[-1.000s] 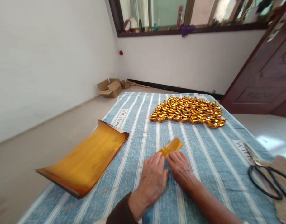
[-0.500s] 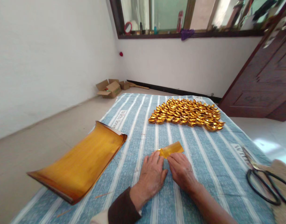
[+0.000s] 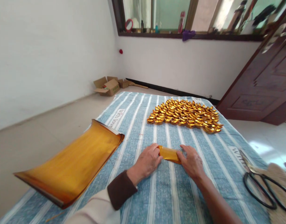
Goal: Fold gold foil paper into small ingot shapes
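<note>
A small folded strip of gold foil paper lies between my hands over the striped cloth. My left hand pinches its left end. At the right end, my right hand grips it with the thumb in front and the fingers behind. To the left sits a stack of large gold paper sheets, its ends curling up. Beyond my hands, many folded gold paper ingots stand packed in rows.
Black-handled scissors lie at the right edge on a tan piece of material. The blue-and-white striped cloth covers the table. Open cardboard boxes stand on the floor behind, and a brown door is at the right.
The strip has turned from slanting up to the right to nearly level. My right hand has shifted right to its far end, and my left hand now pinches the left end.
</note>
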Demonstrator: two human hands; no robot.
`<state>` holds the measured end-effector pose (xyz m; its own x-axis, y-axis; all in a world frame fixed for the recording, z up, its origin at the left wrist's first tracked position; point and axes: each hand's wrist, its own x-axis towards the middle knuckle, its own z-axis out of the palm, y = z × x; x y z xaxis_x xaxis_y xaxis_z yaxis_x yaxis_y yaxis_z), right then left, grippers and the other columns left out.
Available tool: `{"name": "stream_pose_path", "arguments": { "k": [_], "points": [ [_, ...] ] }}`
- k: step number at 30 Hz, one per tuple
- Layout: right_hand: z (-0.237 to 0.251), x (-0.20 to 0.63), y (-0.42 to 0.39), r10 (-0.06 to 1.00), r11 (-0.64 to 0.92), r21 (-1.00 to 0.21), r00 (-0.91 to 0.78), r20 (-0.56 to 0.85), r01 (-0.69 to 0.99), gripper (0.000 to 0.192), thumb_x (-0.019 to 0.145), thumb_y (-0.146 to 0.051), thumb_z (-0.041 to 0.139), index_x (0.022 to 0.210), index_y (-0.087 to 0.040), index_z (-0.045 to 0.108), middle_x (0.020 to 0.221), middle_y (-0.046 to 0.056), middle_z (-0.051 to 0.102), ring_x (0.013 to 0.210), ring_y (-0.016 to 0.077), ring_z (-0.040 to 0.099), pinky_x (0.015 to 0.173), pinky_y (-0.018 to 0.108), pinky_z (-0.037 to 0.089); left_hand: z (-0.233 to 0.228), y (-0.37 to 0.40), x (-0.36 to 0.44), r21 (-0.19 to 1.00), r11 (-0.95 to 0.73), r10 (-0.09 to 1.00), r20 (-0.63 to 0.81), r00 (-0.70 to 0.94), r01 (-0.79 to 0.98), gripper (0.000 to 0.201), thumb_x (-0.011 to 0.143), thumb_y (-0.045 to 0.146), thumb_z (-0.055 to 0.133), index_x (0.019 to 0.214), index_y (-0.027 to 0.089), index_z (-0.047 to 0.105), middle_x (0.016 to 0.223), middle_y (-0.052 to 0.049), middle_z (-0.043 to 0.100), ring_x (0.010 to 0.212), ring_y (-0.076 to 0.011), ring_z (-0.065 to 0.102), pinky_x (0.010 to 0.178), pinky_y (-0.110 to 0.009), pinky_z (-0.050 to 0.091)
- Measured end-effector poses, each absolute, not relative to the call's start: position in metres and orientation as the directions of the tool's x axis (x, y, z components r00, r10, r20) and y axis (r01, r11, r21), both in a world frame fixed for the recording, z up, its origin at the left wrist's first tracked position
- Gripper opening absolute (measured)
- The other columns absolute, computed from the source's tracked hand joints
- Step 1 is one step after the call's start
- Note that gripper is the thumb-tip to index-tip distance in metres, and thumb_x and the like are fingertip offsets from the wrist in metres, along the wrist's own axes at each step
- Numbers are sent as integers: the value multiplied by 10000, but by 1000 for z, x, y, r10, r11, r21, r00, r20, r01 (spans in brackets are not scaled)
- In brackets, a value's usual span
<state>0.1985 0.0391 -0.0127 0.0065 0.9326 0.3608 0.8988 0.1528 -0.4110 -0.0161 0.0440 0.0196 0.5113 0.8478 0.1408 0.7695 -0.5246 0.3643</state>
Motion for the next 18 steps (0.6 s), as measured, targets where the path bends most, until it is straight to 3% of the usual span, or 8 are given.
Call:
{"name": "stream_pose_path", "arguments": {
  "k": [6, 12, 18],
  "points": [
    [-12, 193, 33, 941, 210, -334, -98, 323, 919, 223, 852, -240, 563, 1049, -176, 645, 1001, 90, 667, 947, 262, 568, 827, 387, 440, 16, 54, -13, 273, -537, 844, 166, 511, 798, 66, 851, 160, 583, 911, 156, 554, 1056, -97, 611, 1024, -238, 573, 935, -415, 463],
    [-7, 194, 31, 958, 131, -231, -62, 281, 964, 199, 829, -344, 613, 944, -190, 664, 1091, 128, 614, 1020, 299, 541, 834, 409, 427, 14, 52, -10, 222, -488, 872, 169, 460, 844, 106, 833, 164, 615, 926, 143, 568, 1020, -98, 617, 1015, -253, 570, 901, -419, 478],
    [-3, 189, 27, 968, 148, -330, -68, 242, 932, 108, 814, -309, 627, 814, -210, 670, 1062, 93, 630, 1010, 261, 554, 856, 387, 407, 14, 59, -12, 290, -532, 846, 218, 487, 795, 135, 826, 88, 576, 947, 149, 583, 1084, -86, 597, 1050, -218, 544, 965, -361, 446]
  ]
}}
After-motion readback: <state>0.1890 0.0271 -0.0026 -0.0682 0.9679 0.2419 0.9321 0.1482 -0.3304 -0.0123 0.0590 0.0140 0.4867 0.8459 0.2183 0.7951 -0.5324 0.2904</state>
